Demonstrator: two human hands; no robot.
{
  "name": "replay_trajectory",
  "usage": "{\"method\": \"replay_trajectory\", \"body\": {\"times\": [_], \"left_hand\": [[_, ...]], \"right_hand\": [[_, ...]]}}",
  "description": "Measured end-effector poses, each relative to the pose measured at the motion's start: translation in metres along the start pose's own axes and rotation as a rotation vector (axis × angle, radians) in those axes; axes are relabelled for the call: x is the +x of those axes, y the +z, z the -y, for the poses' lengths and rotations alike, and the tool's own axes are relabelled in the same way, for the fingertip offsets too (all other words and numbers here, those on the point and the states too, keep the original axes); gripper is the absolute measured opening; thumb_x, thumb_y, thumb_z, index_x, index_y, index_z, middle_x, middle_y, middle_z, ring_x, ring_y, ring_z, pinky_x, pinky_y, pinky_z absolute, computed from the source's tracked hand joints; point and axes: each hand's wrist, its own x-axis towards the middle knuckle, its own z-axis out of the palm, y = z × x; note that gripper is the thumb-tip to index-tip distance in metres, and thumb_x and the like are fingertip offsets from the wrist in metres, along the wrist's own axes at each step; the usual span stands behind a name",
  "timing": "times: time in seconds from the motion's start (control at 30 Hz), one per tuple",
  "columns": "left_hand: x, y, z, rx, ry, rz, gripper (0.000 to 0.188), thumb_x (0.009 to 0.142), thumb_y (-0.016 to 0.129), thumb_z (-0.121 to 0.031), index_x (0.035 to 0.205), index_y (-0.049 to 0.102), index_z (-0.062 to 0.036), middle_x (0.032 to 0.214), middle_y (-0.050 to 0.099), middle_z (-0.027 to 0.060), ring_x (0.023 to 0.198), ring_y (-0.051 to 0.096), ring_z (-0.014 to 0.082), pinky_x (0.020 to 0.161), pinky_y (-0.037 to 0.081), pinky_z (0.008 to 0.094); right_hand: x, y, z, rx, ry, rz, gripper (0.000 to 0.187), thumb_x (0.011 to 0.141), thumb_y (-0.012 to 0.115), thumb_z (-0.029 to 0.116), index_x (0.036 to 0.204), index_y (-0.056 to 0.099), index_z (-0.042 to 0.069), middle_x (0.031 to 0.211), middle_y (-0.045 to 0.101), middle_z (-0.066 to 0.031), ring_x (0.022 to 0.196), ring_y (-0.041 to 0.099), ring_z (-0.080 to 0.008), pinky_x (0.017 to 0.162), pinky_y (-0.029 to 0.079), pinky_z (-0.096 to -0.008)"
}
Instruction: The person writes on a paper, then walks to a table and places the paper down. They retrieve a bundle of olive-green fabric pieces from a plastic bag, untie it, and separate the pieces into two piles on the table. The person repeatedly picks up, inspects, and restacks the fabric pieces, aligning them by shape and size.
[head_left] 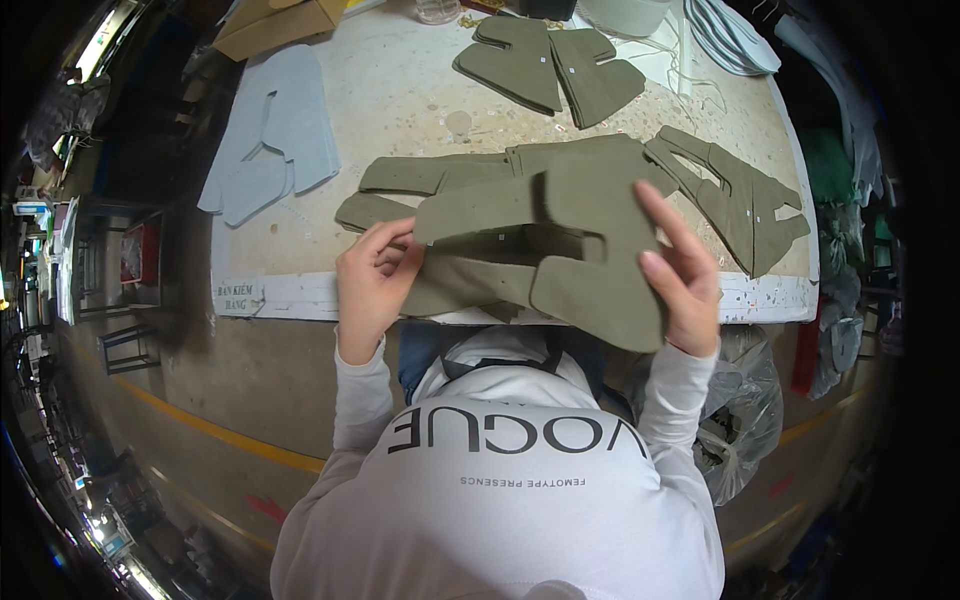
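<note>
An olive-green cut fabric piece (602,296) with a long slot spans the space between my hands, tilted over the table's near edge. My left hand (378,275) pinches its left end between thumb and fingers. At its right edge is my right hand (682,270), thumb and index finger spread against the piece and the other fingers partly hidden. More olive pieces (425,172) lie stacked just beyond and under it. To the right rests another olive stack (745,215) with cut-outs.
The pale worktable (400,100) also carries grey-blue cut pieces (305,130) at left, two olive stacks (515,75) at the back, and a cardboard box (275,28) at the far left corner. Bundled pale strips (728,38) sit far right. A clear plastic bag (745,410) stands below, right.
</note>
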Motion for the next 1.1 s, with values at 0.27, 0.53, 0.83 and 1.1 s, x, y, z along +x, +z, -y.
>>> {"method": "replay_trajectory", "body": {"times": [0.27, 0.53, 0.83, 1.1], "left_hand": [[0.002, 0.001, 0.002, -0.144, -0.035, 0.04, 0.036, 0.09, 0.061, 0.004, 0.125, 0.063, -0.0034, 0.099, 0.064, 0.0027, 0.068, 0.055, 0.0007, 0.059, 0.043, 0.0158], [0.008, 0.006, -0.006, -0.069, 0.068, 0.266, 0.05, 0.084, 0.058, 0.01, 0.132, 0.059, -0.0052, 0.123, 0.057, 0.0025, 0.063, 0.034, 0.0003, 0.057, 0.036, 0.0145], [-0.016, -0.037, -0.037, -0.179, 0.025, 0.113, 0.057, 0.081, 0.055, 0.012, 0.137, 0.053, 0.0017, 0.136, 0.055, 0.0093, 0.079, 0.049, 0.0015, 0.072, 0.043, 0.016], [-0.007, -0.068, -0.073, -0.326, 0.272, 0.137, 0.06, 0.076, 0.052, 0.0, 0.134, 0.048, 0.0142, 0.136, 0.053, 0.0242, 0.124, 0.054, 0.0253, 0.109, 0.036, 0.0346]], "right_hand": [[0.002, -0.015, -0.056, -0.175, 0.092, 0.047, 0.049, 0.091, 0.055, -0.004, 0.14, 0.049, -0.001, 0.134, 0.053, -0.0109, 0.124, 0.049, -0.018, 0.105, 0.035, -0.0276], [0.005, -0.017, -0.05, -0.279, 0.047, 0.028, 0.048, 0.089, 0.055, -0.005, 0.137, 0.053, -0.001, 0.131, 0.054, -0.0116, 0.122, 0.051, -0.0194, 0.105, 0.036, -0.0279], [0.008, -0.016, -0.056, -0.186, 0.061, -0.117, 0.045, 0.092, 0.055, -0.001, 0.137, 0.054, 0.001, 0.127, 0.057, -0.0093, 0.12, 0.052, -0.0175, 0.104, 0.036, -0.0282], [-0.006, -0.022, -0.062, -0.508, -0.037, -0.202, 0.04, 0.089, 0.059, -0.002, 0.128, 0.061, 0.003, 0.091, 0.059, -0.0037, 0.075, 0.054, -0.0097, 0.068, 0.043, -0.0216]]}}
